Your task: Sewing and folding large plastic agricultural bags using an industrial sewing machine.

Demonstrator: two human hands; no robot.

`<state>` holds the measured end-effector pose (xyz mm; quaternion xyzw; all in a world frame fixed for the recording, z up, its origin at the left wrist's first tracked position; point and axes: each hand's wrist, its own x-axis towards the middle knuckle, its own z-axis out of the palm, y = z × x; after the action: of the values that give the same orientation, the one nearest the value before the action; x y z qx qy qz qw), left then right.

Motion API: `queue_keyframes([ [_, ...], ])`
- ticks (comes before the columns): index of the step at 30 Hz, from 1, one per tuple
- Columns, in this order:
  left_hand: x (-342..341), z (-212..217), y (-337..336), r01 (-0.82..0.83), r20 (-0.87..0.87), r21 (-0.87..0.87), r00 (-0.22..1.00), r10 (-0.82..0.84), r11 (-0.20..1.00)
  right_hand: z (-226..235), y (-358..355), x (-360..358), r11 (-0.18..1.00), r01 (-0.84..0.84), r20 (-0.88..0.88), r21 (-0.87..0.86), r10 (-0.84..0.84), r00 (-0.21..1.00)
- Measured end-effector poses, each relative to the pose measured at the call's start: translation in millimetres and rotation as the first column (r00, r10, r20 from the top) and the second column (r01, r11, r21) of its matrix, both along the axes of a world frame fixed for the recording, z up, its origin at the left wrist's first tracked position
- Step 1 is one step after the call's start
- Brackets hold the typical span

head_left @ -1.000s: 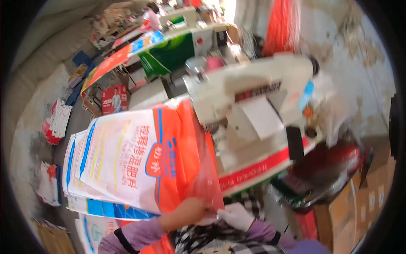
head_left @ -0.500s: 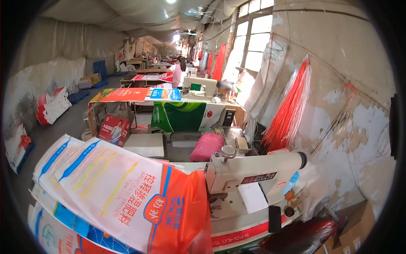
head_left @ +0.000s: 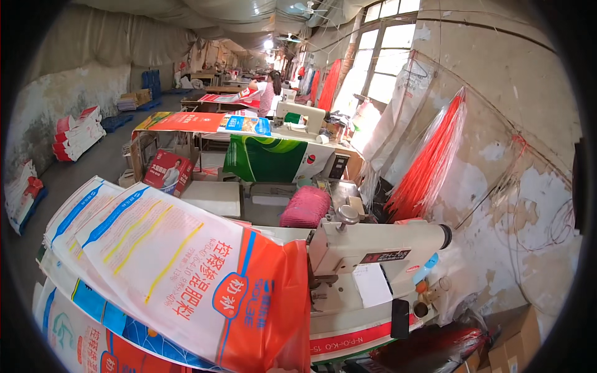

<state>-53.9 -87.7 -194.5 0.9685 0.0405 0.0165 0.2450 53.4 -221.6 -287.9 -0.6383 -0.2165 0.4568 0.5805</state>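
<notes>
The top sack (head_left: 155,248), white with a wide orange end, lies flat on a fanned pile at the lower left, its orange end just beside the needle side of the sewing machine (head_left: 373,248). Neither the left hand nor the right hand shows, so whether either is released, clenched or grasping anything cannot be told. Thin, slippery-looking plastic like this probably handles best with the orange end smoothed flat and its edge kept straight, while the loose paper sheet (head_left: 371,287) and dark phone-like object (head_left: 400,319) are kept from catching it. The blue-patterned sack (head_left: 127,326) beneath sticks out crookedly and could drag along. As for containers, the sacks look flat and unfilled; the red carton (head_left: 168,171) behind, the cardboard box (head_left: 525,345) at the lower right and the small brown cup (head_left: 421,309) hide whatever they hold.
</notes>
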Motion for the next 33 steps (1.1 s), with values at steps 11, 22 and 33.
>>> queue_keyframes([
  [11, -0.3, -12.5, -2.7, 0.013, 0.123, 0.048, 0.992, -0.019, 0.999, 8.6, -2.4, 2.9, 0.995, -0.019, 0.089, -0.096, 0.028, 0.996],
  [22, 2.6, 17.1, -8.8, -0.031, 0.038, -0.030, 0.999, 0.032, 0.999, 18.9, -0.6, 17.2, 0.969, 0.101, -0.155, -0.224, -0.138, 0.978],
  [33, 1.1, -2.2, -9.9, 0.058, -0.005, -0.059, 0.998, -0.058, 0.997, 23.7, 13.5, 37.5, 0.972, 0.183, 0.514, -0.146, -0.083, 0.854],
])
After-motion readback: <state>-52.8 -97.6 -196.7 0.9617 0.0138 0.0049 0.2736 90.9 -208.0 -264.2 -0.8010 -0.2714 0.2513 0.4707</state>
